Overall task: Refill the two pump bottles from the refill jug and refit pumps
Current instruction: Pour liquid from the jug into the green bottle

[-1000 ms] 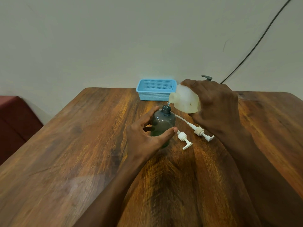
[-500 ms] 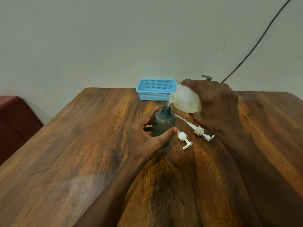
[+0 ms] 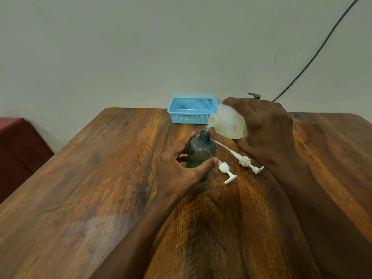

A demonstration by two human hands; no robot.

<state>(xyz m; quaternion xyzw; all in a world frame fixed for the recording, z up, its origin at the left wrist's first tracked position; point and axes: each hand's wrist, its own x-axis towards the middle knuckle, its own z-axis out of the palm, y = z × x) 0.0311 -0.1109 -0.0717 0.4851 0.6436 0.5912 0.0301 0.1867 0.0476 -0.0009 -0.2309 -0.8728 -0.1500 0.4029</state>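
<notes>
Left hand (image 3: 181, 170): thumb and fingers wrap the dark bottle (image 3: 201, 152), steadying it upright on the table (image 3: 80, 198).
Near pump (image 3: 226, 171), far pump (image 3: 246, 162): lie at the bottle's 4 o'clock, leaving its neck open.
Right hand (image 3: 265, 133): grips the refill jug (image 3: 227, 123), tilted at 2 o'clock, with liquid running from its spout into the neck.
Blue basket (image 3: 192, 110): 12 o'clock, by the wall.

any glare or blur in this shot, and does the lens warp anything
Head view: a pale sheen of glare lies on the wooden table at lower left; the forearms near the bottom edge look soft; the wide lens splays the table's sides outward; the jug and dark bottle in the middle are sharp, thin stream visible.
</notes>
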